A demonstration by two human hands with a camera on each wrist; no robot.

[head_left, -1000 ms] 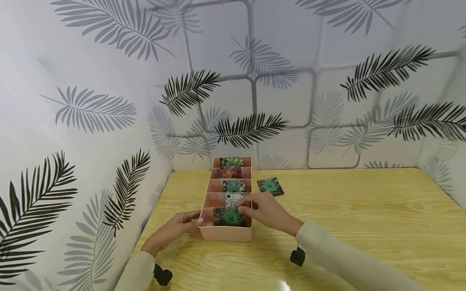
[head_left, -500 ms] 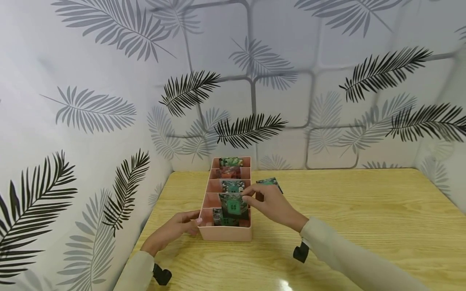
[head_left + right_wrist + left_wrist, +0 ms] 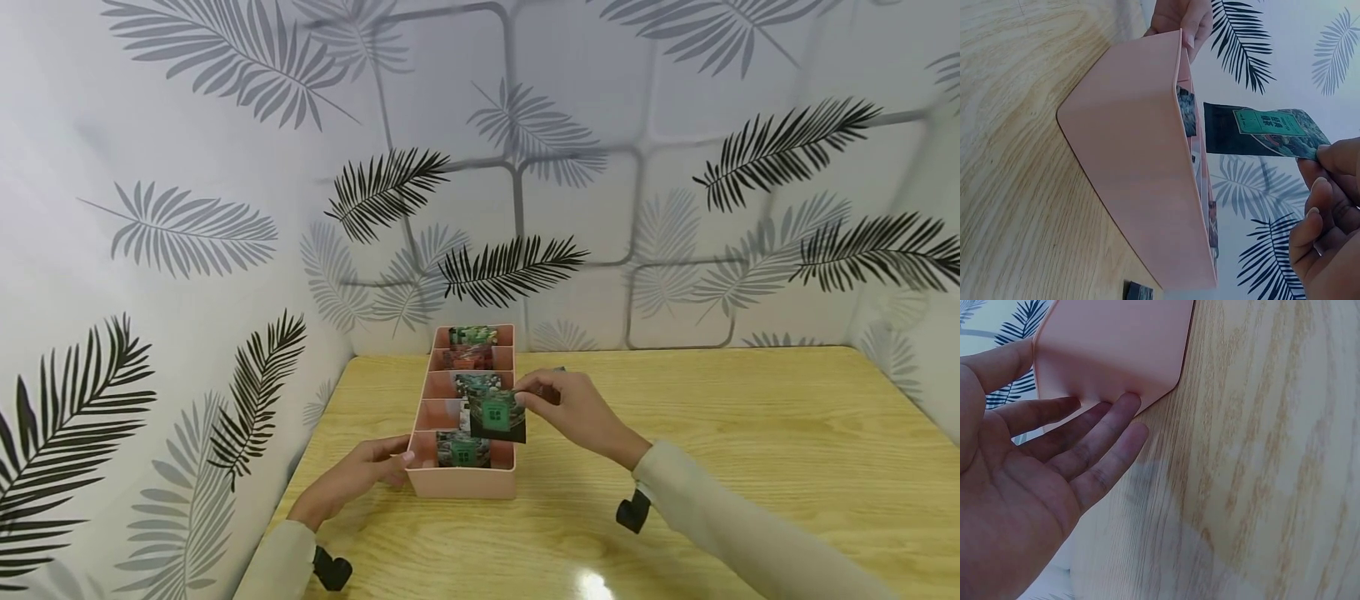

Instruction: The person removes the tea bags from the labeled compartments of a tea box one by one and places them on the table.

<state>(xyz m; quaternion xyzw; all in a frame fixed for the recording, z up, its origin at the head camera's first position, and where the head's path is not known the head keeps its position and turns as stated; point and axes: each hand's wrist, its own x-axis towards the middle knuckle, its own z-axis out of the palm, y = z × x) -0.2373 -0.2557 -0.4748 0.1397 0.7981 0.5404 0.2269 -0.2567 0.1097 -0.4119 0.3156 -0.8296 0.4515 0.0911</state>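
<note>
A pink box [image 3: 465, 483] with a row of compartments stands on the table. My left hand [image 3: 358, 473] is at its near left corner, thumb over the rim and fingertips against the outer wall [image 3: 1110, 356]. My right hand [image 3: 577, 412] pinches a flat dark packet [image 3: 1266, 131] with a green label by one corner, between thumb and forefinger. The packet hangs above the box's right side, overlapping the second compartment from the front in the head view. Another green-labelled packet [image 3: 459, 450] sits in the front compartment. Part of a white packet [image 3: 463, 415] shows behind the held one.
Farther back in the box are a dark packet [image 3: 476, 383], a red one [image 3: 471, 358] and a green one [image 3: 474, 335]. A loose dark packet [image 3: 1138, 291] lies on the wooden table [image 3: 720, 433] beside the box, mostly hidden by my right hand in the head view. A patterned wall stands behind.
My right hand has lifted the dark packet up out of the front compartment and moved it back and to the right. My left hand has stayed at the box corner.
</note>
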